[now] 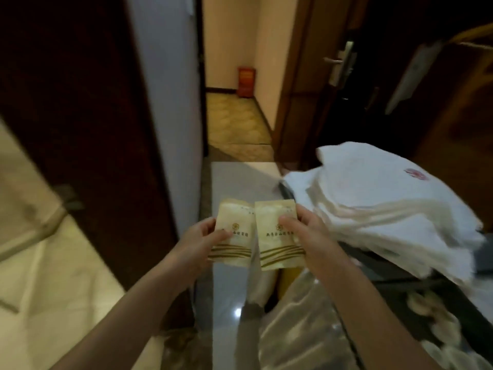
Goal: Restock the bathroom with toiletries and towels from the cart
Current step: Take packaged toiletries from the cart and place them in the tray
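left hand [205,235] pinches left sachet [232,232] | right hand [301,228] pinches right sachet [276,233] | keep both flat, carry into bathroom beside towel stack [373,204]

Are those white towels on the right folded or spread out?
Folded: the white towels lie in a layered stack, with folded edges showing.

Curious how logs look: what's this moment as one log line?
left hand: holds left packet | right hand: holds right packet | towels: stacked at right
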`<action>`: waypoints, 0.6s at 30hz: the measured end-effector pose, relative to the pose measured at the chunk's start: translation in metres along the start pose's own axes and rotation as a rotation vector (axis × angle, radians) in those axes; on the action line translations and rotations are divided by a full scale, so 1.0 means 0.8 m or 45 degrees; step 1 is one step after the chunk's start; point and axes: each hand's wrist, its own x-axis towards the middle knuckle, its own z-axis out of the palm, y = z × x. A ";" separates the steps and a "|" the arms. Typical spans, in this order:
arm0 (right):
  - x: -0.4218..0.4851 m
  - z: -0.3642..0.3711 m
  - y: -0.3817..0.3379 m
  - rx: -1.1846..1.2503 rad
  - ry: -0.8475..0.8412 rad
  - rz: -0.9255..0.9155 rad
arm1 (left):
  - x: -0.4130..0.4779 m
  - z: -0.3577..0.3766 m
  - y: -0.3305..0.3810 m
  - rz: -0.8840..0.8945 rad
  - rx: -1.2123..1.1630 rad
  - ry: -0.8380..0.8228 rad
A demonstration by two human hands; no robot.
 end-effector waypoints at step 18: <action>0.098 0.288 0.012 -0.249 -1.234 -0.036 | -0.133 -0.170 -0.029 0.225 -0.401 1.068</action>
